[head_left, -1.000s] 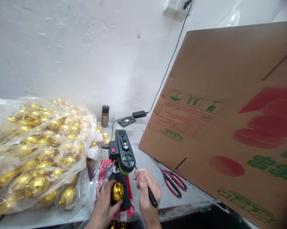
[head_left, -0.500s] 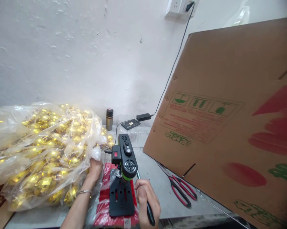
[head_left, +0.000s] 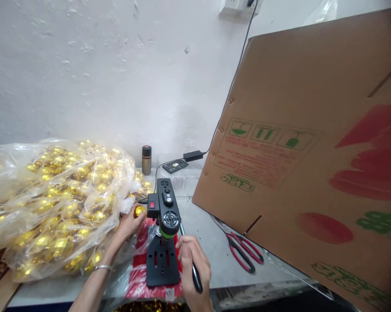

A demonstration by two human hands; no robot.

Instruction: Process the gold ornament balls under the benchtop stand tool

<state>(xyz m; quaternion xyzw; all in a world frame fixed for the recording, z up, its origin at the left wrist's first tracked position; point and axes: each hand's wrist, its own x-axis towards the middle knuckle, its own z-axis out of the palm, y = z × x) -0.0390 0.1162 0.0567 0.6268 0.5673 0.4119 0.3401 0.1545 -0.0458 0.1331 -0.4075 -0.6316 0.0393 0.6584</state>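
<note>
My left hand (head_left: 130,221) is at the mouth of a clear plastic bag (head_left: 125,206), its fingers closed round a gold faceted ball (head_left: 139,211). My right hand (head_left: 194,262) is wrapped round the lever handle (head_left: 197,279) of a small black bench machine (head_left: 168,208), which has a slotted base plate (head_left: 163,272), a red switch and a green ring under its head. Red plastic packaging (head_left: 138,271) lies beneath the machine. Many more gold balls (head_left: 60,245) fill the bag to the left.
A large cardboard box (head_left: 279,86) leans at the right, with red-handled scissors (head_left: 243,253) beside it. Toward the wall are a dark-capped bottle (head_left: 146,160), a black patterned flat object (head_left: 176,165) and a power adapter (head_left: 193,155) with its cable. More gold pieces (head_left: 150,306) show below the front edge.
My left hand has come up out of the bag's opening with a gold ball in its fingers. My right hand stays on the lever. The view has shifted slightly.
</note>
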